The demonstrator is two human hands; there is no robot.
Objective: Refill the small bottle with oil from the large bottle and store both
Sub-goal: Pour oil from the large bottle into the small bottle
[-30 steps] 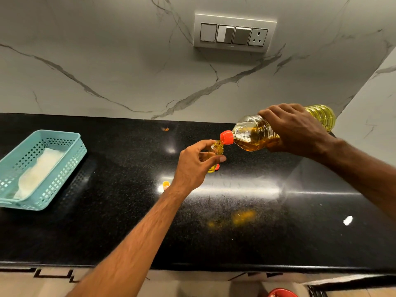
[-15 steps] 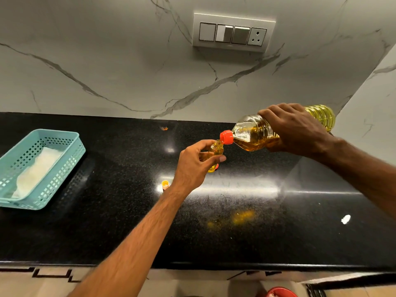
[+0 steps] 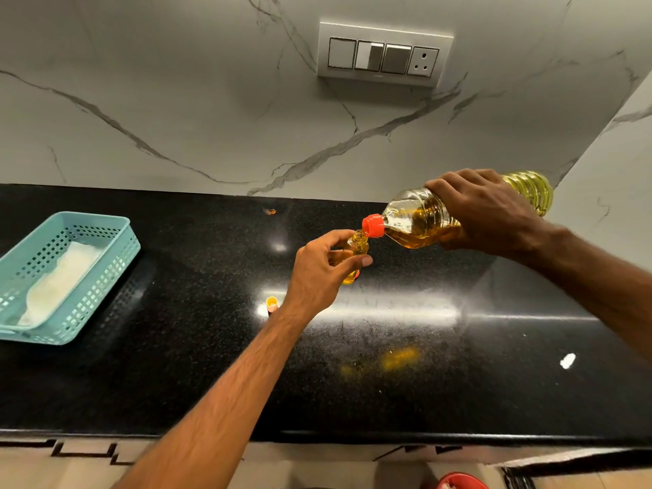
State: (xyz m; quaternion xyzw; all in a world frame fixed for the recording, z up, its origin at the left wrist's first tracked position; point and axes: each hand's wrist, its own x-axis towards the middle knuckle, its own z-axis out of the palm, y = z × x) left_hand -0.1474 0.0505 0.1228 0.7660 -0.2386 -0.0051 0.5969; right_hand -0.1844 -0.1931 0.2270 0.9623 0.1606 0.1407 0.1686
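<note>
My left hand (image 3: 317, 273) grips the small clear bottle (image 3: 357, 247), upright above the black counter (image 3: 176, 365), its open mouth showing above my fingers. The bottle holds yellow oil. My right hand (image 3: 483, 210) holds the large oil bottle (image 3: 420, 220) tipped nearly flat, base up to the right. Its orange spout (image 3: 373, 225) sits right over the small bottle's mouth. A small yellow-orange cap (image 3: 272, 302) lies on the counter just left of my left wrist.
A teal perforated basket (image 3: 116, 248) lined with white material stands at the left on the counter. A white scrap (image 3: 567, 360) lies at the right. Marble wall with a switch panel (image 3: 384, 52) rises behind. A red object (image 3: 458, 481) shows below the counter edge.
Both hands and both bottles hold nearly the same pose. The large bottle stays tipped with its spout at the small bottle's mouth.
</note>
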